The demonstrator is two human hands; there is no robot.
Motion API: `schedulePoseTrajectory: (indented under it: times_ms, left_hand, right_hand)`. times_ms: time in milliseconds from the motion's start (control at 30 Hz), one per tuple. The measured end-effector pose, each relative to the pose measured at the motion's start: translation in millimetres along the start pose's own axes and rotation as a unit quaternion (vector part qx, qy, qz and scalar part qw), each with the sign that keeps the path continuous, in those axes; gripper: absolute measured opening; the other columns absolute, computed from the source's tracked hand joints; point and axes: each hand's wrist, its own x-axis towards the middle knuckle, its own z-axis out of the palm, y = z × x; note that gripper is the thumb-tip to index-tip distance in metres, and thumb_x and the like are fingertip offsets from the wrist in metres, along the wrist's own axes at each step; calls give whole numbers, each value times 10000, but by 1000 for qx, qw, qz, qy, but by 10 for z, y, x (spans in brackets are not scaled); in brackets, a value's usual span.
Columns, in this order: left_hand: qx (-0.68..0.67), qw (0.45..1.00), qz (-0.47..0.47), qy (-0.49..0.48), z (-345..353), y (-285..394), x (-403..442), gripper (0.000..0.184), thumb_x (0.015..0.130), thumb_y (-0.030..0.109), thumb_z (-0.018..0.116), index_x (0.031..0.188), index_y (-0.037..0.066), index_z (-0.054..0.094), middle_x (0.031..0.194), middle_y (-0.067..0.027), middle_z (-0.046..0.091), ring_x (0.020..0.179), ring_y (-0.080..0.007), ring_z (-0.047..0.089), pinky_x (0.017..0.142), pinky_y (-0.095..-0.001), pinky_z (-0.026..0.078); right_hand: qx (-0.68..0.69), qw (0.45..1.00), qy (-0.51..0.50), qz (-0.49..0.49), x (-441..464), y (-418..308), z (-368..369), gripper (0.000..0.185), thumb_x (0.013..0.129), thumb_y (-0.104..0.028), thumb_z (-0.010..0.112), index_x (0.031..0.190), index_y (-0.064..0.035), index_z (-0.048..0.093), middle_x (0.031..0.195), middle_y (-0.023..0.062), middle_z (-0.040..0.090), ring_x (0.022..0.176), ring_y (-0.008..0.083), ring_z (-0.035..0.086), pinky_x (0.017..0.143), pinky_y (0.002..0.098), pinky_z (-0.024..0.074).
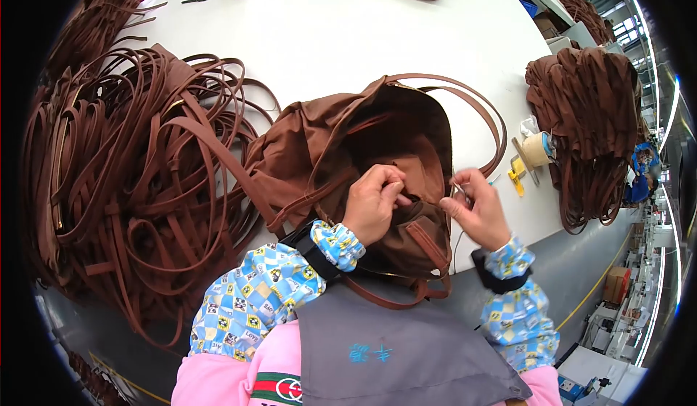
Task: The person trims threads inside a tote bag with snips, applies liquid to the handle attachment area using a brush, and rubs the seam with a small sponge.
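A brown bag [305,134] lies open on the white table, with its dark inside facing up and its long straps looped at the back and front. My left hand [375,201] is over the bag's opening, its fingers pinched together; what they hold is too small to name. At the right edge of the opening is my right hand [475,208], thumb and fingers closed around a small, thin tool that I cannot make out clearly. A brown fabric piece inside the bag shows between the two hands.
A large heap of brown bags and straps [160,188] covers the left side. At the right, more brown bags [584,115] hang over the table edge, near a thread spool [536,150] and a yellow tool [516,176]. A black pen [194,0] lies at the back left.
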Motion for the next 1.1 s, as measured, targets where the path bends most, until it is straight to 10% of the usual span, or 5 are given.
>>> schedulePoseTrajectory:
  times_ms: [200,467,667,833,1100]
  left_hand:
    - [-41,990,-116,62,-118,-144,-74,123,872,131,524,847,11,526,805,-13,576,697,-91,598,599,-210,455]
    - [182,953,-31,-240,-134,-76,-58,441,729,315,687,971,-28,551,896,-145,551,835,-215,540,728,-306,438]
    - [318,922,174,-135,-27,0,-116,298,694,309,703,777,35,620,844,-132,515,779,-300,498,693,-357,426]
    - [-5,966,-70,-250,35,-84,-205,212,811,176,596,950,16,606,867,-102,605,851,-193,554,765,-321,441]
    - [266,893,2,-364,133,213,-358,595,783,499,543,932,-77,542,845,-266,571,793,-365,566,702,-399,443]
  right_hand:
    - [129,987,69,67,-542,135,442,216,724,-105,677,832,-22,509,543,-36,395,486,39,341,437,198,288]
    - [144,988,58,2,-809,149,487,174,728,-74,656,847,-28,538,575,19,495,480,84,442,462,224,380]
    - [72,984,-128,-100,-563,-81,158,171,702,-30,659,842,-23,562,659,68,562,544,106,540,497,243,435]
    - [75,961,-179,-197,17,-463,-28,180,743,-21,568,918,-62,576,781,122,615,711,281,621,600,294,485]
    - [-129,847,-507,-92,685,-396,470,187,872,-205,477,970,-68,558,822,97,639,767,257,611,698,342,465]
